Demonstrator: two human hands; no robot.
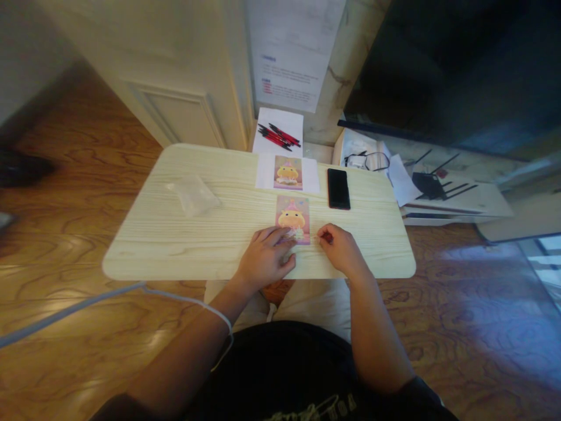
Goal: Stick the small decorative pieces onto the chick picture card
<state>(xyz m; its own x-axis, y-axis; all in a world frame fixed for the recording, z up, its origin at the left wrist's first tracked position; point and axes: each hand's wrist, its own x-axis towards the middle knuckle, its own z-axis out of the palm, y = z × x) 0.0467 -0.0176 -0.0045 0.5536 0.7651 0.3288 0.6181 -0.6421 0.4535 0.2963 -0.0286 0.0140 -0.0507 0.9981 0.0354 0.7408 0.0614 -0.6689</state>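
A pink card with a yellow cartoon figure (293,211) lies on the table in front of me. My left hand (268,254) rests on the lower left of this card, its fingers stretched out and apart. To the right of the card, my right hand (339,245) is closed in a pinch around a small dark red thing (328,237). What that thing is, I cannot make out, as the fingers cover most of it. Just beyond the card, a similar picture (288,173) lies on a white sheet (265,172).
A black phone (339,189) lies at the right of the pale wooden table (153,234). A clear plastic bag (195,196) lies at the left. Several red and black pens (278,136) rest on paper behind the table. A pale cable (188,298) hangs by my left forearm.
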